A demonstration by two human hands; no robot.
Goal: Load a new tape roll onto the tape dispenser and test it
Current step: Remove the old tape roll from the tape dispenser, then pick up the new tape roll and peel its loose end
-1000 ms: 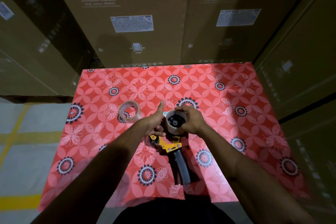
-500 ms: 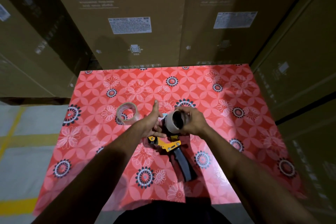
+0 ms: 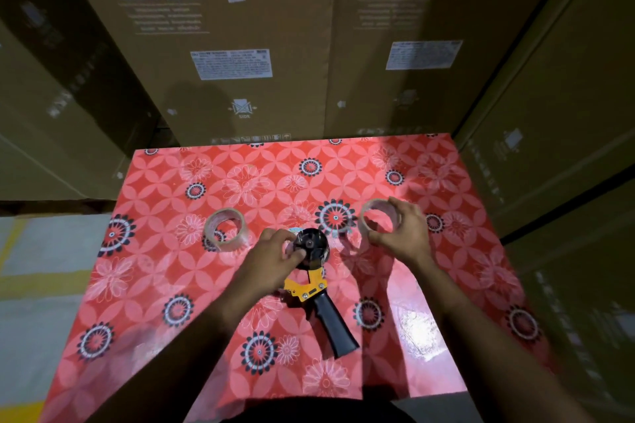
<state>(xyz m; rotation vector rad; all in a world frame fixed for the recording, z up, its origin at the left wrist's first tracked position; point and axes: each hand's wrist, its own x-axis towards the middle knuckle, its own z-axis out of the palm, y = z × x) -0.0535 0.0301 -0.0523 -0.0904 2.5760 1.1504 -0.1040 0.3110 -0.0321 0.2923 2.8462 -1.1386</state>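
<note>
the room is dim. light from above makes the red bench (image 3: 446, 182) bright, with a shiny white spot on its right side. boxes (image 3: 206, 27) look blurry and bend at the edges.

glossy tablecloth (image 3: 412, 330) — matt cardboard boxes (image 3: 220, 27).

Stacked cardboard boxes (image 3: 220, 45), grey floor (image 3: 37, 251)

Head view, steeply down over table (image 3: 429, 165).
</note>
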